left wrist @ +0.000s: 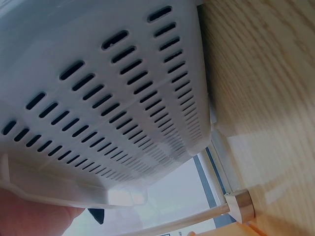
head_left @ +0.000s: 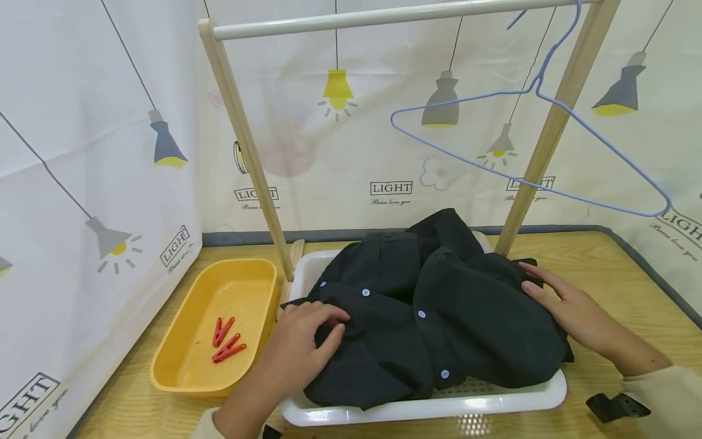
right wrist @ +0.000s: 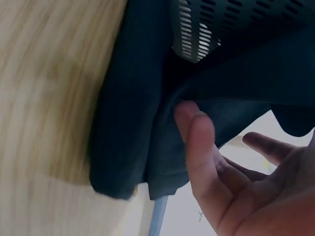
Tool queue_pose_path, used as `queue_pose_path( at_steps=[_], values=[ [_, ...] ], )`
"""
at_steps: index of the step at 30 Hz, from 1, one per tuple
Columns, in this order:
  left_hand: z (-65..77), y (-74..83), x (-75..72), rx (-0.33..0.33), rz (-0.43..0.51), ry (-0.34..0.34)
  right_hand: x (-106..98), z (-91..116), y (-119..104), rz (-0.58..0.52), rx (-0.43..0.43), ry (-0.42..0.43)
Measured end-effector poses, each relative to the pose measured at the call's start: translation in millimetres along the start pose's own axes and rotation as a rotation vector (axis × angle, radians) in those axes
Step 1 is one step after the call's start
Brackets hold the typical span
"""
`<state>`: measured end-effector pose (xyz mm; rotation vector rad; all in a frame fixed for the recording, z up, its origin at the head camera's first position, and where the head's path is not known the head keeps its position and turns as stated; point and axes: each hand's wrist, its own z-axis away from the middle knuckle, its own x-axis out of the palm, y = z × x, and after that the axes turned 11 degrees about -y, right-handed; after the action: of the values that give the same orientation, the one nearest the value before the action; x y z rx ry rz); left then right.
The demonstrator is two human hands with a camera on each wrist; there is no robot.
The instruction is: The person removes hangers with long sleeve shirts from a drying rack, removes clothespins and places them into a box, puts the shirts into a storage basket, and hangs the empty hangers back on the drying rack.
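A dark button-up shirt (head_left: pixel 471 317) with pale buttons lies bunched over a white perforated basket (head_left: pixel 510 399). At the shirt's left side, my left hand (head_left: pixel 298 341) rests with relaxed fingers, its thumb and index finger apart. In the left wrist view, part of the left hand (left wrist: pixel 37 216) shows beside the slotted basket wall (left wrist: pixel 128 98). My right hand (head_left: pixel 570 311) touches the shirt's right edge with loosely bent fingers. The right wrist view shows the fingertips (right wrist: pixel 201 129) against a fold of the dark cloth (right wrist: pixel 167 142), which hangs down over the basket's side.
A yellow tray (head_left: pixel 216 280) with two red clothespins (head_left: pixel 227 349) stands left of the basket. Behind it rises a rack with wooden posts (head_left: pixel 249 146) and a white rod (head_left: pixel 340 21). A blue wire hanger (head_left: pixel 466 160) hangs at the rod's right. All stand on a wooden table (head_left: pixel 609 268).
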<state>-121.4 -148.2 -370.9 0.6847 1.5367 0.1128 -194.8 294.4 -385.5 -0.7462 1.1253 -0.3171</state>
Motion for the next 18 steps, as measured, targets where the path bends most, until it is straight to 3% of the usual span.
queue_pose_path(
  at_steps=[10, 18],
  values=[
    [-0.1, -0.3, 0.1, 0.015, 0.0, 0.002, 12, -11, -7, -0.06, 0.007, -0.081],
    [0.5, -0.8, 0.0, 0.015, 0.016, 0.005, 16, -14, -15, -0.225, 0.057, -0.15]
  ],
)
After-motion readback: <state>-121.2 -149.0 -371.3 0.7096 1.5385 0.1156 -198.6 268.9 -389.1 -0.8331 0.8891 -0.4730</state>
